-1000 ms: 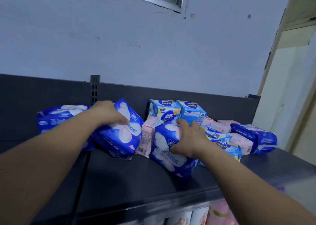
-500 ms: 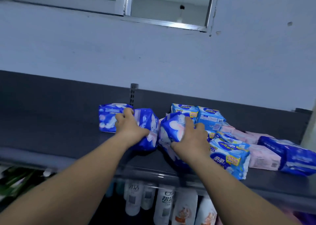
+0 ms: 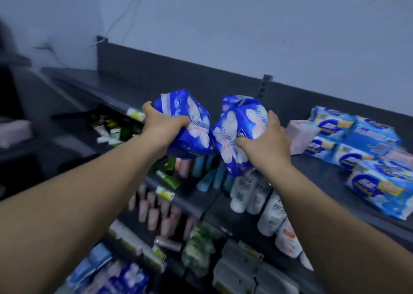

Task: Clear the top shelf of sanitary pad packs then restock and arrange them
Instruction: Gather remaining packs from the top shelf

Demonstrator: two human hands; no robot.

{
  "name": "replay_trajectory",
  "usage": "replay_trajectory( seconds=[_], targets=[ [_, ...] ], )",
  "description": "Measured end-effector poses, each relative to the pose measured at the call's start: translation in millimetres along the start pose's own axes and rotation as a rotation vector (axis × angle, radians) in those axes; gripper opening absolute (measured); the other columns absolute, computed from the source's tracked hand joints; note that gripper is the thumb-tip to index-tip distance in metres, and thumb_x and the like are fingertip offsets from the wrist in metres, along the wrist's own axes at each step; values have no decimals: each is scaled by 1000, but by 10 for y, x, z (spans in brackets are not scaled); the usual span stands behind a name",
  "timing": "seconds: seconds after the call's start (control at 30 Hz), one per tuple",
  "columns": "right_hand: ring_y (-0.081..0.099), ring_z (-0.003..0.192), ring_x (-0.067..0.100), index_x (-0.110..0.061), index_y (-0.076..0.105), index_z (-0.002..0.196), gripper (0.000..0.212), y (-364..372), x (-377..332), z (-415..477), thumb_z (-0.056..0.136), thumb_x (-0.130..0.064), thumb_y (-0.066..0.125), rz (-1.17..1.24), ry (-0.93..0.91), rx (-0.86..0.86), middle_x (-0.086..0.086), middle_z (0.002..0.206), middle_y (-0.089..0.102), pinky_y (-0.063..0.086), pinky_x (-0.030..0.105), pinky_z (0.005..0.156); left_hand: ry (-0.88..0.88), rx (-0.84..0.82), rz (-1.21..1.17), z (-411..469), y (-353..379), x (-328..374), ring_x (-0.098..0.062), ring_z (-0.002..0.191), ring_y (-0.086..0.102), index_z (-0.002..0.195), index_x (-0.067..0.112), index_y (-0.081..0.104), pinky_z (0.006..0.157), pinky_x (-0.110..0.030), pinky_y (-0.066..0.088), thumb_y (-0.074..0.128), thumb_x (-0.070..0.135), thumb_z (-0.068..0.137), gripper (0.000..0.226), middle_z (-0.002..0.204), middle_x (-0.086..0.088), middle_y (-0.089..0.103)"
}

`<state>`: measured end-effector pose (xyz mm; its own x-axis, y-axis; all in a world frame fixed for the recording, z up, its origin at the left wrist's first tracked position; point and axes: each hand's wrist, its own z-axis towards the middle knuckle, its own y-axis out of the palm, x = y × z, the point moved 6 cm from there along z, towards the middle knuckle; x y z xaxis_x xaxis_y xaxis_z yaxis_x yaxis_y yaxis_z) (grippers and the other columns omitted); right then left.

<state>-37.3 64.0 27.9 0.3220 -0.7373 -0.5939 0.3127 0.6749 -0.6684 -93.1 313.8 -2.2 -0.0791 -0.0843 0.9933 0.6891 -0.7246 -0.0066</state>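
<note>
Left hand [image 3: 163, 127] curls round one dark-blue pack [image 3: 190, 124]; right hand [image 3: 267, 143] clutches a blue bundle [image 3: 237, 135] (two packs, seemingly) — both aloft, just past the top shelf [image 3: 125, 90] front edge. Light-blue packs [image 3: 357, 142] and a pink pack [image 3: 299, 135] crowd its right end.

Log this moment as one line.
left hand: grips first blue pack | right hand: grips second blue pack | top shelf: light-blue packs, pink pack
</note>
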Motion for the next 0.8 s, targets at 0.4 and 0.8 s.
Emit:
replay_trajectory(
  seconds=[0.4, 0.8],
  targets=[
    [50, 120, 33, -23, 33, 144, 101, 2457, -1147, -1531, 58, -49, 79, 82, -5, -562, 10, 134, 51, 44, 45, 101, -350, 365, 215, -365, -2865, -1592, -28, 117, 50, 150, 25, 12, 98, -38, 45, 77, 31, 57, 113, 140, -6, 43],
    [49, 126, 31, -23, 25, 149, 105, 4592, -1431, -3660, 63, -56, 77, 59, 43, -1006, 7, 142, 47, 43, 46, 103, -664, 649, 454, -1358, -4741, -3526, -34, 127, 44, 151, 22, 15, 105, -48, 41, 82, 27, 63, 111, 139, -12, 42]
  ],
)
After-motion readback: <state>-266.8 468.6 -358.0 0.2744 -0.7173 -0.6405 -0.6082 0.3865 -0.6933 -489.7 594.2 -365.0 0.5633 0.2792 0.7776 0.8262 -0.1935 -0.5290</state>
